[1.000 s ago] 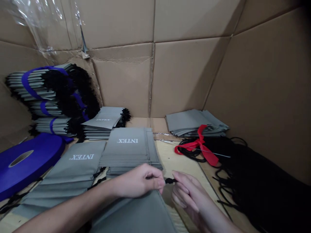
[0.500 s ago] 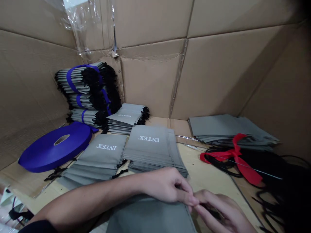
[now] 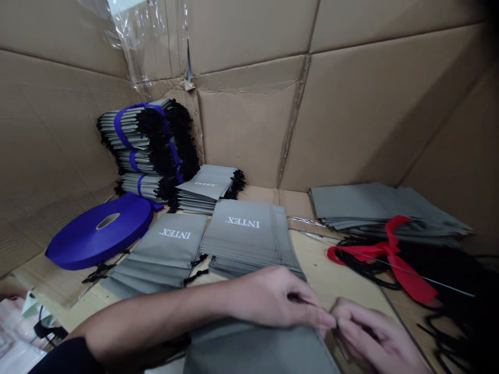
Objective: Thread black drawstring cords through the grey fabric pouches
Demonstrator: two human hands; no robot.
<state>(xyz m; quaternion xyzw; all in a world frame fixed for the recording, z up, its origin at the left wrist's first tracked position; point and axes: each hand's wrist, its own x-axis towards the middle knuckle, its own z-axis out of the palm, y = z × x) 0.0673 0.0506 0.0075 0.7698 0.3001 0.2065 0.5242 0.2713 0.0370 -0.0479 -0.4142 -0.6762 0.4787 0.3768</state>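
Pouch (image 3: 253, 348) at hands (image 3: 273, 298) (image 3: 378, 332), inside hidden; printed pouches (image 3: 241, 226) stacked within cardboard walls (image 3: 245, 130).

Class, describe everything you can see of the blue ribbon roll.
The ribbon roll is a broad disc of blue-violet ribbon, apparently fabric, wound around a pale, hollow core. It lies flat on the worktop, in front of the strapped pouch bundles and left of the printed grey pouches. Neither left hand nor right hand touches it.

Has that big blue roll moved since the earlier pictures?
No. The blue roll lies just in front of the strapped bundles, as before; only the camera's view has shifted.
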